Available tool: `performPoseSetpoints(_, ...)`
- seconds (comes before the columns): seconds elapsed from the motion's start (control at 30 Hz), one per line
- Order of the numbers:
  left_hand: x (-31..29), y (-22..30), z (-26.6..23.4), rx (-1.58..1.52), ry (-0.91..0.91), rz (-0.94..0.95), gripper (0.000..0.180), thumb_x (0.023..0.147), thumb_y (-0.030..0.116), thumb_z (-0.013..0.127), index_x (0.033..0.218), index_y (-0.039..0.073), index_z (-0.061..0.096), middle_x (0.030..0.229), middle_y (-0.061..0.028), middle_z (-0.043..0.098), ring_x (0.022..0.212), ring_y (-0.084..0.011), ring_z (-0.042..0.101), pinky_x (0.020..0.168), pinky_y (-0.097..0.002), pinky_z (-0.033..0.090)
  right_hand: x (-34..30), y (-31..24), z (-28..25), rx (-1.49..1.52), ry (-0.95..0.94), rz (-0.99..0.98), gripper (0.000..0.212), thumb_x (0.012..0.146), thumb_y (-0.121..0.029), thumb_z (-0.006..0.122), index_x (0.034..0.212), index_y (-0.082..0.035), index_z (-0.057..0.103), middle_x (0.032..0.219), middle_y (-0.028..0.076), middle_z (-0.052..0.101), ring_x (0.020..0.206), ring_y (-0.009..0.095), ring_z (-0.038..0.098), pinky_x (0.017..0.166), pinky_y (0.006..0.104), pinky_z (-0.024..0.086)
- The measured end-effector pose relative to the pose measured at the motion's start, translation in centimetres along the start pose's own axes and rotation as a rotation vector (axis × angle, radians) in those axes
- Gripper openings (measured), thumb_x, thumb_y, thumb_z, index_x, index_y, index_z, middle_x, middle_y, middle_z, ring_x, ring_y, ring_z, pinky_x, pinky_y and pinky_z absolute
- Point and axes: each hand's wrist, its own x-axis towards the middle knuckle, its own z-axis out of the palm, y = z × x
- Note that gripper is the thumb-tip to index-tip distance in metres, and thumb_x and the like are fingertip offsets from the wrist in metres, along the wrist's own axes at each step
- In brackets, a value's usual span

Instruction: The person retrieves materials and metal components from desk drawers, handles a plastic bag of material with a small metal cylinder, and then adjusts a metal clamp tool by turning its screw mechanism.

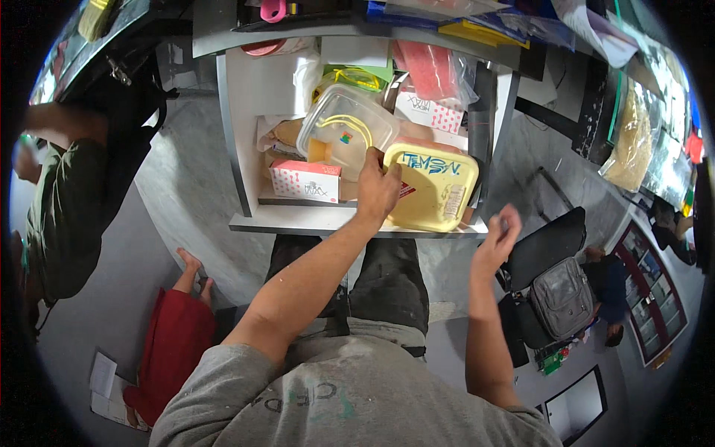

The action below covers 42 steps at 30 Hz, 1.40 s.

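An open drawer (246,171) of a desk is in front of me. My left hand (380,190) is closed on the left edge of a yellow-lidded plastic box (428,197), which has blue handwriting on its lid and sits tilted over the drawer's right front. Left of that hand is a clear plastic container (339,119) with yellow cord and small items in or under it. A red-and-white carton (305,181) lies at the drawer's front left. My right hand (495,240) hangs off the drawer's right front corner, its fingers loosely bent and holding nothing I can see.
Farther back in the drawer are a second red-and-white carton (430,112), a pink packet (428,67) and yellow-framed goggles (354,78). Plastic packets (633,141) hang at the right. A grey bag (562,302) rests on a chair. Other people are at the left and right.
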Motion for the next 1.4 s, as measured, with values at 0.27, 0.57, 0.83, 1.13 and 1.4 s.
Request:
performPoseSetpoints(0.27, -0.6, -0.1, -0.9, 0.134, 0.088, 0.096, 0.037, 0.083, 0.012, 0.065, 0.110, -0.005, 0.048, 0.109, -0.0263, 0.056, 0.098, -0.0389, 0.056, 0.087, -0.0475, 0.046, -10.0, -2.2, 5.6, 0.465, -0.211, 0.923, 0.034, 0.104, -0.027, 0.054, 0.126, -0.003, 0.046, 0.108, 0.008, 0.056, 0.095, 0.019, 0.058, 0.086, 0.0383, 0.056)
performPoseSetpoints(0.57, -5.1, 0.3, -9.6, 0.203, 0.075, 0.588, 0.058, 0.083, 0.001, 0.065, 0.137, -0.002, 0.044, 0.133, -0.0171, 0.048, 0.118, -0.0299, 0.048, 0.099, -0.0392, 0.041, -6.1, -2.4, 9.4, 0.507, -0.119, 0.849, 0.041, 0.103, -0.033, 0.057, 0.127, -0.001, 0.046, 0.123, 0.014, 0.054, 0.105, 0.029, 0.061, 0.095, 0.0447, 0.055)
performPoseSetpoints(0.83, -10.4, -11.8, -20.0, 0.819, 0.150, 0.220, 0.066, 0.080, 0.017, 0.073, 0.140, 0.006, 0.047, 0.138, -0.0215, 0.045, 0.130, -0.0388, 0.041, 0.108, -0.0475, 0.037, 0.4, -6.0, 13.7, 0.720, -0.260, 0.650, 0.072, 0.100, -0.046, 0.056, 0.148, 0.000, 0.028, 0.142, 0.019, 0.043, 0.128, 0.036, 0.051, 0.106, 0.0464, 0.047)
performPoseSetpoints(1.13, -7.8, -11.8, -17.2, 0.965, -0.159, -1.021, 0.132, 0.071, 0.070, 0.075, 0.150, -0.015, 0.013, 0.149, -0.0280, 0.039, 0.135, -0.0392, 0.046, 0.111, -0.0492, 0.041, 6.0, 1.9, 25.9, 0.433, -0.591, 0.669, 0.050, 0.099, -0.039, 0.057, 0.130, 0.000, 0.051, 0.118, 0.014, 0.062, 0.113, 0.026, 0.061, 0.094, 0.0407, 0.052)
performPoseSetpoints(1.4, -10.0, -17.7, -18.5, 0.977, -0.048, -0.826, 0.110, 0.075, 0.063, 0.075, 0.141, -0.015, 0.034, 0.138, -0.0284, 0.049, 0.128, -0.0408, 0.052, 0.107, -0.0485, 0.044, 15.4, 1.1, 40.6, 1.315, -0.179, 1.019, 0.036, 0.098, -0.043, 0.050, 0.110, -0.012, 0.064, 0.100, 0.003, 0.063, 0.089, 0.019, 0.057, 0.089, 0.0394, 0.049)
